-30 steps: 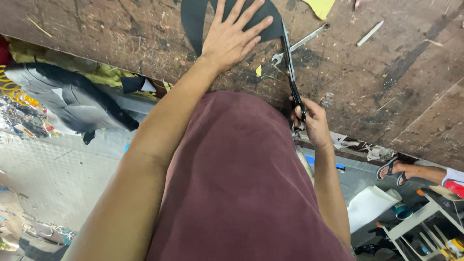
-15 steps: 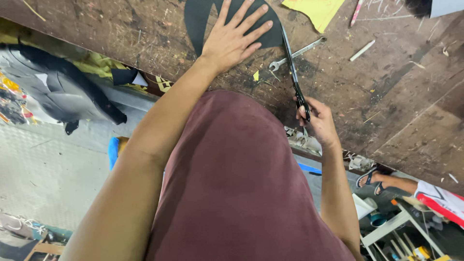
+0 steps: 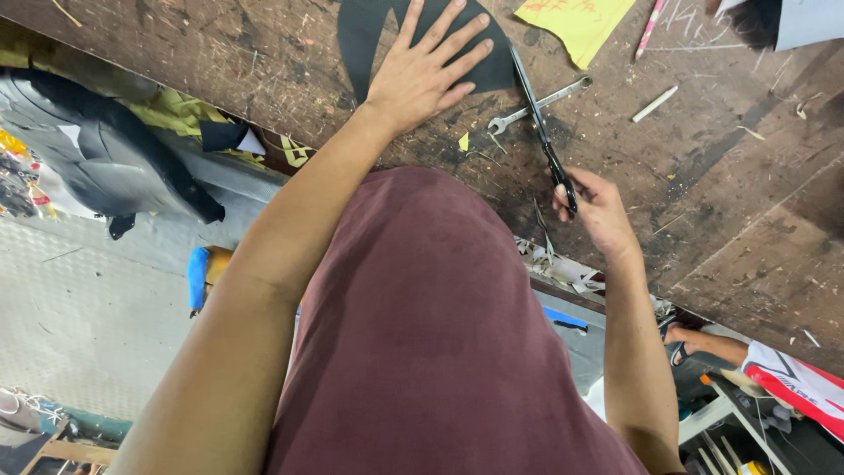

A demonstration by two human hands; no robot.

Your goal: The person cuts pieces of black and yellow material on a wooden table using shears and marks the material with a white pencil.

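Left hand (image 3: 425, 75) flat, fingers spread on black sheet (image 3: 369, 35) (curved, matte) | right hand (image 3: 598, 207) gripping black scissors (image 3: 541, 132)

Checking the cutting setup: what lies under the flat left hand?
The left hand presses flat on a black sheet, which lies on the scarred wooden workbench. Whatever lies beneath the sheet is covered.

A flat black sheet (image 3: 369, 40), cut with curved edges and a notch, lies on the scarred wooden workbench (image 3: 721, 176). Long black scissors (image 3: 541, 132) lie along the sheet's right edge, their blades pointing away from the bench's near edge.
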